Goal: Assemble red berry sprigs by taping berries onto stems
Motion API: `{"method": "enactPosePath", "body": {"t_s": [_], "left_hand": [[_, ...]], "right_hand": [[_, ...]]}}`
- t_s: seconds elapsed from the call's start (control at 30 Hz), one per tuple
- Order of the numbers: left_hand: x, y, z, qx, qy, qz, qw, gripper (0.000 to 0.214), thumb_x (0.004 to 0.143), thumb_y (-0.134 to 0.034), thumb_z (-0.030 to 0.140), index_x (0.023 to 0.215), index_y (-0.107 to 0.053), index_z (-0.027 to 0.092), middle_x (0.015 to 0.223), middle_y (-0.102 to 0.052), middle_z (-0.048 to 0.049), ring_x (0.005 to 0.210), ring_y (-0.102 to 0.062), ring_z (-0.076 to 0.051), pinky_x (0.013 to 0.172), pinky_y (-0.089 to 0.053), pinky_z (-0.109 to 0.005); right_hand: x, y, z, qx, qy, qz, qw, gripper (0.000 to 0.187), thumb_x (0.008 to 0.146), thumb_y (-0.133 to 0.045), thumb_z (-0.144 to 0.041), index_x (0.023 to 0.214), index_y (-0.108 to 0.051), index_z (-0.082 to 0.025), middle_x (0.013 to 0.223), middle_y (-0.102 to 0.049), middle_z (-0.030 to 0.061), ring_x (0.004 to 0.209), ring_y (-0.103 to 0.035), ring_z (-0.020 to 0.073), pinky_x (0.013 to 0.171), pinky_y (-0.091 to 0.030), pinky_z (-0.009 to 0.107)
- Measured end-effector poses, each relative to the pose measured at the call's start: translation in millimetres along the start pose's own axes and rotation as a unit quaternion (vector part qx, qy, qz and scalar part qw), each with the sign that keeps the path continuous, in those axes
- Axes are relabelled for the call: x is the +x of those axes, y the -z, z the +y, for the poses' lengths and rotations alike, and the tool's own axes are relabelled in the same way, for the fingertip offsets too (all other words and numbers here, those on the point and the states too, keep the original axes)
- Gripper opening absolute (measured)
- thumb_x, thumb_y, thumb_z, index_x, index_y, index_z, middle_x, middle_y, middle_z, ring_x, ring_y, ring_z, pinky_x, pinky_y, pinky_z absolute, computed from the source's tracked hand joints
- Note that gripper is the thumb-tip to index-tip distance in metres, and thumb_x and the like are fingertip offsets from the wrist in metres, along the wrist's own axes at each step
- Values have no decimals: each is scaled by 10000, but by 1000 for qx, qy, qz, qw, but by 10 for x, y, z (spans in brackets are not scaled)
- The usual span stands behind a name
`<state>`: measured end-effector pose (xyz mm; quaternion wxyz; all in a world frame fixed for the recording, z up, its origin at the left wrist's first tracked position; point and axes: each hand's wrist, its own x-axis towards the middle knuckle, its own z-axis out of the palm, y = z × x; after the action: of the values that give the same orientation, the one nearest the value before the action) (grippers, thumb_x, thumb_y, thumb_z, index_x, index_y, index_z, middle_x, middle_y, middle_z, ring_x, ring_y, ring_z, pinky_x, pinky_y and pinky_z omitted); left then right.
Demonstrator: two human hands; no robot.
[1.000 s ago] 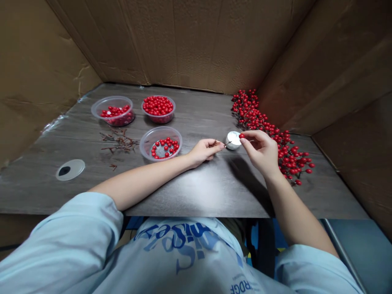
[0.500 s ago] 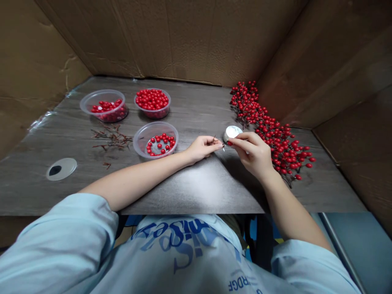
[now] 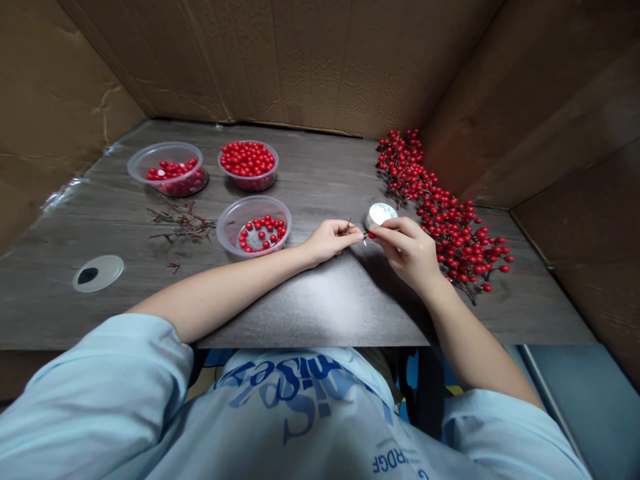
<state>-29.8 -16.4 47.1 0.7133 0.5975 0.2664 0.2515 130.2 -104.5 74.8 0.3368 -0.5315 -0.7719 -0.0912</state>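
Note:
My left hand (image 3: 334, 241) pinches a small brown artificial twig (image 3: 346, 230) whose thin stems stick out past the fingers, one tip looking white. Facing it, my right hand (image 3: 407, 250) has a red berry (image 3: 371, 234) between thumb and forefinger, right at the end of the twig. Whether the berry sits on the stem I cannot tell. Just beyond the right fingers stands a small round white tub (image 3: 381, 215) with white content. Left of my left hand is a clear bowl (image 3: 226, 227) with loose red berries (image 3: 265, 235) in it.
Two more clear tubs, one heaped with berries (image 3: 249, 160) and one part full (image 3: 167, 175), stand farther back. Bare twigs (image 3: 185, 223) and a lid with a dark spot (image 3: 99, 273) lie left. Finished-looking berry sprigs (image 3: 440, 207) pile up right. Cardboard walls (image 3: 320, 67) enclose the table.
The right hand has shifted very slightly left, bringing the berry closer to the twig in the left hand. The whole view has tipped a little; the containers stay in place.

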Motion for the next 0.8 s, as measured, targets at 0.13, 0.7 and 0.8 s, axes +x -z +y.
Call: {"method": "enactPosePath", "body": {"t_s": [0.13, 0.7, 0.8], "left_hand": [[4, -2, -8, 4, -4, 7, 1000, 264, 654, -661, 361, 692, -559, 121, 504, -404, 74, 430, -283, -17, 448, -196, -194], [29, 12, -49, 30, -21, 16, 999, 259, 678, -613, 362, 657, -508, 127, 520, -383, 75, 439, -277, -18, 469, -202, -200], [34, 15, -56, 21, -21, 13, 999, 257, 687, -612, 357, 647, -496, 131, 496, -356, 84, 428, -264, -19, 465, -188, -201]], "right_hand": [[5, -10, -20, -7, 11, 10, 1000, 195, 865, -497, -184, 951, -672, -193, 866, -626, 70, 795, -595, 142, 710, -504, 272], [-12, -105, 39, -2, 39, 33, 999, 180, 848, -516, -151, 942, -662, -199, 831, -626, 64, 744, -592, 147, 654, -502, 271], [-12, -119, 43, -1, 29, 32, 999, 182, 851, -512, -157, 938, -665, -206, 831, -625, 59, 736, -594, 142, 645, -499, 265]]}}
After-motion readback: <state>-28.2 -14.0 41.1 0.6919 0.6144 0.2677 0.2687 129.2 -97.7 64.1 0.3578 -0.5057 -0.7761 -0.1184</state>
